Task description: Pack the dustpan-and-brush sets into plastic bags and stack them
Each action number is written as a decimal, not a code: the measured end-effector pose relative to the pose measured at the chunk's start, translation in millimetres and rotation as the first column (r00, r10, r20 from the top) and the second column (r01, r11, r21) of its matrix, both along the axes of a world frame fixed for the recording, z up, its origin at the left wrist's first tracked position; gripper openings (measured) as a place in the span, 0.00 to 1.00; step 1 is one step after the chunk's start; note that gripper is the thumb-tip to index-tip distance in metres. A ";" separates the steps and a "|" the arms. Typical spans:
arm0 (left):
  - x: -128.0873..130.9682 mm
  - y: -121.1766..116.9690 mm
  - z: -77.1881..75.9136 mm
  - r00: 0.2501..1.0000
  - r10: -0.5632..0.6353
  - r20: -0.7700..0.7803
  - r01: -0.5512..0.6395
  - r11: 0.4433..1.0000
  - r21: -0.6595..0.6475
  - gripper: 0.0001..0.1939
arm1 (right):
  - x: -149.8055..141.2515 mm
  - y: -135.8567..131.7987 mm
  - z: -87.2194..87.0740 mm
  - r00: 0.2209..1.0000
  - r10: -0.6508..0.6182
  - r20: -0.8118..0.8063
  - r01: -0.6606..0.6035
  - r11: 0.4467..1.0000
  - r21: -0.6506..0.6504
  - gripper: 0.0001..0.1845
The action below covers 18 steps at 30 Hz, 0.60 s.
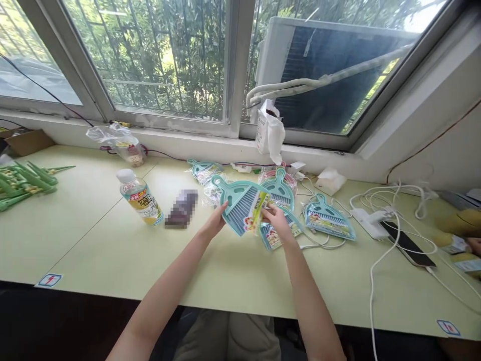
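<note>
Both my hands hold a teal mini dustpan-and-brush set (240, 203) just above the pale green table (233, 271). My left hand (216, 220) grips its left edge, fingers curled under it. My right hand (274, 218) pinches the yellow-green paper label (257, 213) at its right side. More packaged teal dustpan sets lie behind and to the right: one (280, 188) right behind my right hand, one (328, 218) further right, one (203, 169) near the window sill.
A drink bottle (141, 196) lies on its side left of my hands, beside a blurred dark object (182, 208). Green plastic pieces (22, 183) sit far left. White cables, a power strip (370, 220) and a phone (408, 243) lie at the right. A plastic bag (120, 143) rests by the sill.
</note>
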<state>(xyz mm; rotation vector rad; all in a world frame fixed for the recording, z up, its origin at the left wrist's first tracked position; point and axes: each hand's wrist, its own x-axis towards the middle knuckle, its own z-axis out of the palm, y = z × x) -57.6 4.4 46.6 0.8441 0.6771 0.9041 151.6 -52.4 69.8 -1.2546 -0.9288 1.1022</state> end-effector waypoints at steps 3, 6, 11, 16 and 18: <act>-1.1 2.3 3.5 0.996 0.052 -0.066 -0.052 0.999 -0.002 0.25 | 56.3 -27.5 -7.1 0.963 -0.214 0.162 0.219 0.976 -0.011 0.27; 0.7 0.0 4.5 0.994 0.047 -0.101 -0.042 0.998 0.049 0.28 | 124.0 -82.8 -21.6 0.745 -0.514 0.424 0.567 0.823 0.000 0.31; 11.0 -10.7 1.4 0.992 -0.011 -0.130 0.021 0.997 0.074 0.28 | 176.5 -167.7 -38.5 0.287 -0.244 0.926 0.789 0.609 -0.085 0.31; 16.7 -17.4 1.8 0.992 -0.005 -0.124 0.026 0.985 0.168 0.27 | 121.8 -159.9 -15.7 -0.043 -0.250 0.967 0.822 0.541 0.177 0.31; 17.2 -20.0 4.8 0.992 0.017 -0.128 0.017 0.966 0.259 0.27 | 77.3 -134.8 2.5 0.009 -0.418 0.908 0.705 0.647 0.291 0.25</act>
